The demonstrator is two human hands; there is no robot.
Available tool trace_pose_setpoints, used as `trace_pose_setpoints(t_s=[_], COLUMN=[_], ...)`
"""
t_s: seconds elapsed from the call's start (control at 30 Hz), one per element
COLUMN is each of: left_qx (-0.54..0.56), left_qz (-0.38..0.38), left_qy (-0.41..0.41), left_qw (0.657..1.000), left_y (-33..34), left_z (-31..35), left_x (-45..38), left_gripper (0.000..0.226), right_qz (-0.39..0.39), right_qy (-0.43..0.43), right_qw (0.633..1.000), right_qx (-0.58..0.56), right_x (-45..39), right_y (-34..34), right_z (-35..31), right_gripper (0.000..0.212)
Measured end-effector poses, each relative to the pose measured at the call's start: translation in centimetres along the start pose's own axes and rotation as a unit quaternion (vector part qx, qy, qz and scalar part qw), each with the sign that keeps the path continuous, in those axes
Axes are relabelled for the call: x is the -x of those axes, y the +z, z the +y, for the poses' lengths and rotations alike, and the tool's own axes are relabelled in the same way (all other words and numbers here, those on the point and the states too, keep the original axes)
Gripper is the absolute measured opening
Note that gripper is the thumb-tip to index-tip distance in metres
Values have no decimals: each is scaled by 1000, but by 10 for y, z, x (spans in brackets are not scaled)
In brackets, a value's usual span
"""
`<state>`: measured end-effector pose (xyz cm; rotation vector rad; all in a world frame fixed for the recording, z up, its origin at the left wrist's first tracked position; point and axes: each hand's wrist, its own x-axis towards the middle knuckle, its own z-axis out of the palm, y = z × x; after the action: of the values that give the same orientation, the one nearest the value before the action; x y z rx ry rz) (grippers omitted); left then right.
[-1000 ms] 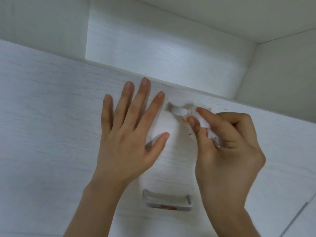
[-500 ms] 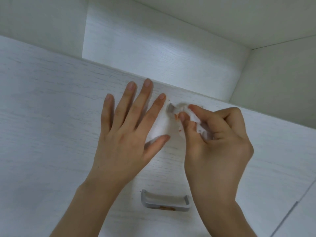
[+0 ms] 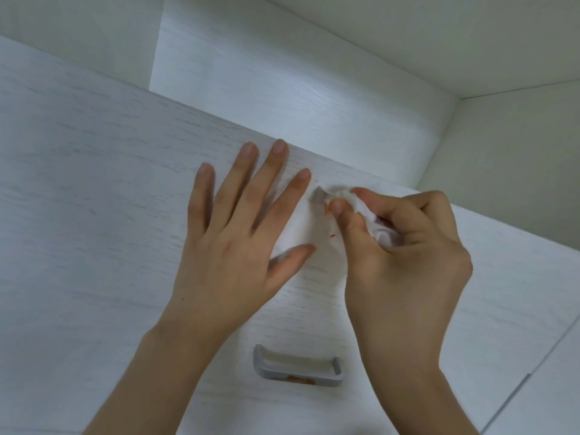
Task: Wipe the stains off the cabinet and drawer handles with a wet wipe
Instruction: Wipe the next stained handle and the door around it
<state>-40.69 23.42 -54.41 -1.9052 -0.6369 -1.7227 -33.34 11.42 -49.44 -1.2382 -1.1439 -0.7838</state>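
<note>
Left hand (image 3: 233, 246) flat, fingers spread on drawer front (image 3: 94, 199); right hand (image 3: 405, 262) pinching wet wipe (image 3: 370, 215) against upper handle (image 3: 318, 196); lower handle (image 3: 298, 370) stained.

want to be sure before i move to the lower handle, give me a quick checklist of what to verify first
1. Wet wipe held firmly: ok, the right hand pinches it.
2. Left hand steadies the drawer front: ok, flat with fingers spread.
3. Upper handle clean: cannot tell, mostly hidden by wipe and fingers.
4. Panel beside upper handle clean: not ok, orange specks remain.
5. Lower handle needs wiping: ok, an orange stain shows on its front edge.
</note>
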Motion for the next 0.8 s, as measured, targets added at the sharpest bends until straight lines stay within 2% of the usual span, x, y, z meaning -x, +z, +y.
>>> trace_pose_setpoints(t_s=[0.13, 0.33, 0.47, 0.67, 0.8], left_qx=[5, 15, 19, 24, 30], left_qz=[0, -1, -12, -3, -12], left_qy=[-1, -7, 3, 1, 16], left_qw=[1000, 1000, 1000, 1000, 999], left_y=[0, -3, -5, -3, -6], left_z=[1, 1, -4, -3, -9], left_x=[0, -1, -1, -1, 1], left_gripper=[65, 62, 63, 62, 62], right_qz=[2, -26, 12, -13, 33], right_qy=[9, 50, 104, 66, 78], right_qw=[1000, 998, 994, 997, 996], right_qx=[5, 12, -16, 43, 19], right_x=[2, -4, 1, -9, 5], right_y=[1, 12, 4, 22, 15], right_z=[-3, -13, -15, -22, -17], right_gripper=[20, 4, 8, 14, 18])
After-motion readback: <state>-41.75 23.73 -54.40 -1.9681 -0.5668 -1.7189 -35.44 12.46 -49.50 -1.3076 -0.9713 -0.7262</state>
